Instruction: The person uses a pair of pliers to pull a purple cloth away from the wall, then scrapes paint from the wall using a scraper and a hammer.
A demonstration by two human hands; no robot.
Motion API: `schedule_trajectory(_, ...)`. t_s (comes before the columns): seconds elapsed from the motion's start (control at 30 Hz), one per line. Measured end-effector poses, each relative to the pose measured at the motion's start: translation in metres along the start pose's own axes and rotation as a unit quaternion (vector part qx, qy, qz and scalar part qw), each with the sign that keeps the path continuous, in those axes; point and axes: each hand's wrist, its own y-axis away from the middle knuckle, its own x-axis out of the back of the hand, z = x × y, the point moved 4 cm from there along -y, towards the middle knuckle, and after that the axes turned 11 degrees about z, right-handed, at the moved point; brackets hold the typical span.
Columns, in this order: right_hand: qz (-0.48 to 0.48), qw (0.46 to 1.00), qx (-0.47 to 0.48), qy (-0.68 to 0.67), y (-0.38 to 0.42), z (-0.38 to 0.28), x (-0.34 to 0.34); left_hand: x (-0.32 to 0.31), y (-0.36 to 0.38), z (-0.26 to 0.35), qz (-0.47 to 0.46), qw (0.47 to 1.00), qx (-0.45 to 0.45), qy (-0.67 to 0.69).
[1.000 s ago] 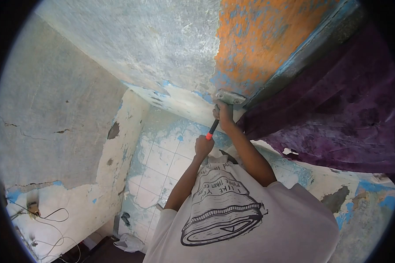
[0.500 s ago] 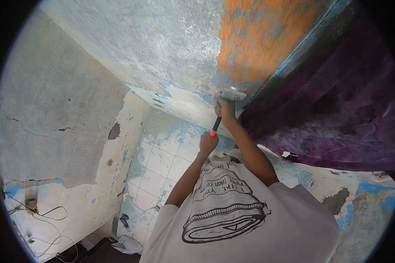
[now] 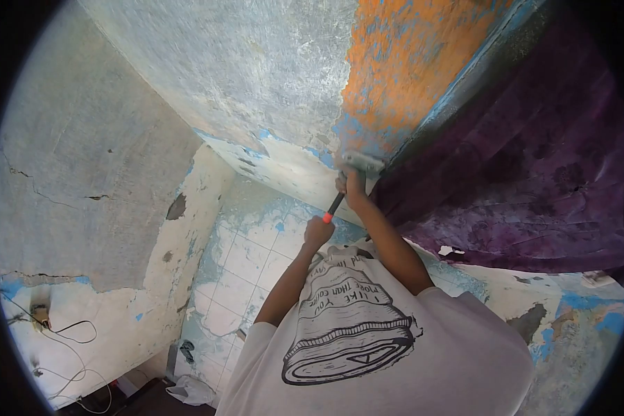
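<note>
A long-handled scraper (image 3: pixel 364 163) has its wide metal head against the wall, just below the orange painted patch (image 3: pixel 395 62). My right hand (image 3: pixel 354 186) is closed around the tool close to its head. Lower down, my left hand (image 3: pixel 318 231) grips the dark handle (image 3: pixel 335 206) at its red end. Bare grey plaster (image 3: pixel 277 76) lies left of the orange patch, with whitish wall (image 3: pixel 291 159) beneath it.
A purple cloth (image 3: pixel 520 166) hangs at the right. Tiled floor (image 3: pixel 246 256) with paint flakes lies below. Cables (image 3: pixel 80 340) and a socket (image 3: pixel 40 317) are on the left wall, and a plastic bag (image 3: pixel 191 390) is at the lower left.
The scraper head has moved slightly down the wall. Both my hands have shifted down and a little left with the handle, still holding it.
</note>
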Motion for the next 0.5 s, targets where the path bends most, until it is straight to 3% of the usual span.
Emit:
schedule_trajectory(0.03, 0.035, 0.998, -0.054, -0.029, -0.007, 0.022, 0.016, -0.001, -0.003, -0.014, 0.002, 1.000, -0.001, -0.001)
schedule_trajectory(0.1, 0.040, 0.996, -0.072, -0.040, -0.012, 0.046, 0.039, -0.010, -0.009, -0.045, -0.060, 0.997, 0.005, -0.055)
schedule_trajectory(0.17, 0.046, 0.994, -0.091, -0.047, -0.012, 0.053, 0.044, -0.021, -0.013, -0.057, -0.042, 0.995, -0.018, -0.084)
schedule_trajectory(0.27, 0.005, 0.999, -0.054, -0.005, -0.003, 0.044, 0.035, -0.043, -0.018, -0.063, -0.226, 0.974, -0.014, -0.008)
schedule_trajectory(0.3, 0.016, 0.999, -0.021, 0.047, 0.004, 0.040, 0.021, -0.034, -0.014, -0.055, -0.226, 0.974, -0.016, -0.006)
schedule_trajectory(0.33, 0.028, 0.995, 0.012, 0.097, 0.012, 0.037, 0.009, -0.017, -0.003, -0.038, -0.223, 0.972, -0.016, 0.078)
schedule_trajectory(0.4, -0.021, 0.989, 0.084, 0.123, 0.029, 0.024, -0.013, -0.007, 0.003, -0.029, -0.200, 0.949, -0.002, 0.245)
schedule_trajectory(0.5, -0.061, 0.970, 0.201, 0.124, 0.055, -0.017, -0.041, 0.015, 0.003, -0.014, -0.177, 0.913, -0.021, 0.367)
